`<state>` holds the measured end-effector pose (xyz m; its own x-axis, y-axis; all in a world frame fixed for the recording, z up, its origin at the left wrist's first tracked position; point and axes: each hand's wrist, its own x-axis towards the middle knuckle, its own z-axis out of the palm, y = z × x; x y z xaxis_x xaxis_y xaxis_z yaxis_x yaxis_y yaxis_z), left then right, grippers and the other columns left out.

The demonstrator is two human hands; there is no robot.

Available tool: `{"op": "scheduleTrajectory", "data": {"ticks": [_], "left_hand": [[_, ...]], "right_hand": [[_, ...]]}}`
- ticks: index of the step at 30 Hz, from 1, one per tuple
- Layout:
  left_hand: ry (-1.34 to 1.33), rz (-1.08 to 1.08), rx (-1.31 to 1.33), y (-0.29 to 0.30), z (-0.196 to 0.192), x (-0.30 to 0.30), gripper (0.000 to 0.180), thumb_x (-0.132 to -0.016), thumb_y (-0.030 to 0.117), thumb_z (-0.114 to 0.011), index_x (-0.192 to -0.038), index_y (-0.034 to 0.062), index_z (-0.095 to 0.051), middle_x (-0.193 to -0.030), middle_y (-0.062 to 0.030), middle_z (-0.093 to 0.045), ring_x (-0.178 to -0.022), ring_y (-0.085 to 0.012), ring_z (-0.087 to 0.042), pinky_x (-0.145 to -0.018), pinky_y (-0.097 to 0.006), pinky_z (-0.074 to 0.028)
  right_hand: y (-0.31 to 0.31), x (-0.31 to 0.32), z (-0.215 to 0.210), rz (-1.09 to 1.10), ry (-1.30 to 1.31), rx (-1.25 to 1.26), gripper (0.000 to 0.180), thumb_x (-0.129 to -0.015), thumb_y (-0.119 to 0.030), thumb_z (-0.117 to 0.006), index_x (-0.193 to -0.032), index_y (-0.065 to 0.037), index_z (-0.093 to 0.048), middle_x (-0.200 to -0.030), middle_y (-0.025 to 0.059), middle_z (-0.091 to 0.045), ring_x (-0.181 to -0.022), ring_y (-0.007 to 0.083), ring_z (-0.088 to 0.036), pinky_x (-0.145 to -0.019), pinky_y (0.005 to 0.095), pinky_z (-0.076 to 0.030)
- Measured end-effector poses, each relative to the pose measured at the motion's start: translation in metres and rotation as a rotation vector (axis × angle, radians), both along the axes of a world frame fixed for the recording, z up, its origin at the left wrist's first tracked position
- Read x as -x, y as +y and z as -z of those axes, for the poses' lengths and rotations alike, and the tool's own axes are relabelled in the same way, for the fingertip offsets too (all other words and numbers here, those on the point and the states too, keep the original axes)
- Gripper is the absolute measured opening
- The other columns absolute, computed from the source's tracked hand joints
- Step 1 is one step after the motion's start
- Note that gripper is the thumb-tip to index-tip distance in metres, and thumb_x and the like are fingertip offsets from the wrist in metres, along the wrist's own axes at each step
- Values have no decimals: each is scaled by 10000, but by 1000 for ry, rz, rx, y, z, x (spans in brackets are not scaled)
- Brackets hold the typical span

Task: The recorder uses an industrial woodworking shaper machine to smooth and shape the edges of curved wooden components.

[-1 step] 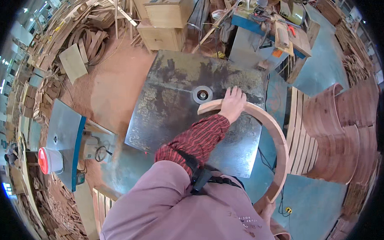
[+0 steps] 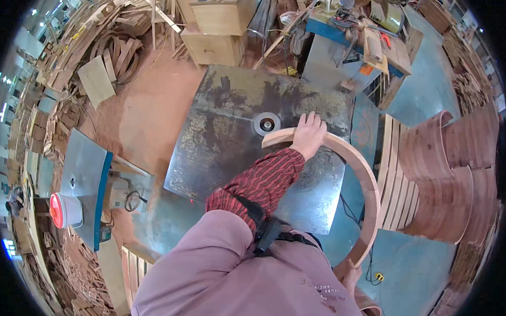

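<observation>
A curved wooden piece (image 2: 367, 179), shaped like a large half ring, reaches from the metal machine table (image 2: 230, 168) round to my right side. My left hand (image 2: 309, 136) lies over it near its far end, with the fingers closed across the wood. That end rests beside a round opening with a spindle (image 2: 267, 124) in the tabletop. Low on the right, my right hand (image 2: 350, 277) grips the piece's near end; my body and the wood partly hide its fingers. A striped red sleeve covers my left forearm.
Curved wooden panels (image 2: 447, 181) and pale slats (image 2: 397, 174) stand to the right. At left, a white bucket with a red lid (image 2: 67, 211) sits on another metal table (image 2: 85, 169). Wooden drawer boxes (image 2: 218, 37) and a cluttered workbench (image 2: 346, 50) are beyond. Cables (image 2: 372, 262) lie on the floor.
My left hand and the far end of the curved piece have shifted very slightly away from me, near the spindle. Both hands keep their hold.
</observation>
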<state>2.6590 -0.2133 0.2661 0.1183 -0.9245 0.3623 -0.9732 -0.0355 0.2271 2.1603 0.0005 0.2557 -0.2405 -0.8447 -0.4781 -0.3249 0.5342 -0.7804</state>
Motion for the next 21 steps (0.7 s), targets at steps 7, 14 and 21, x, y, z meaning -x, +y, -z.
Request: {"op": "scheduleTrajectory", "data": {"ticks": [7, 14, 21], "left_hand": [[-4, -56, -17, -48, 5, -4, 313, -830, 240, -723, -1087, 61, -720, -1163, -159, -682, -1285, -384, -543, -1117, -573, -362], [4, -23, -25, -73, 8, -26, 367, -767, 317, -836, -1018, 89, -696, -1033, -106, -675, -1143, -321, -601, -1057, -504, -408], [36, -17, 5, -82, 12, -42, 268, -774, 295, -792, -931, 107, -682, -953, -88, -679, -1024, -295, -641, -954, -447, -471]], "right_hand": [[-3, -19, 8, 35, -241, 119, 562, -838, -36, -621, -1387, -4, -502, -1083, 56, -598, -923, 180, -588, -826, 320, -510], [-26, -37, 6, 98, -281, 79, 629, -805, 10, -571, -1426, -17, -474, -1087, 75, -590, -901, 184, -593, -800, 320, -509], [-49, -56, -2, 127, -233, 39, 599, -793, 28, -544, -1388, -17, -490, -1022, 63, -571, -832, 172, -572, -733, 303, -502]]}}
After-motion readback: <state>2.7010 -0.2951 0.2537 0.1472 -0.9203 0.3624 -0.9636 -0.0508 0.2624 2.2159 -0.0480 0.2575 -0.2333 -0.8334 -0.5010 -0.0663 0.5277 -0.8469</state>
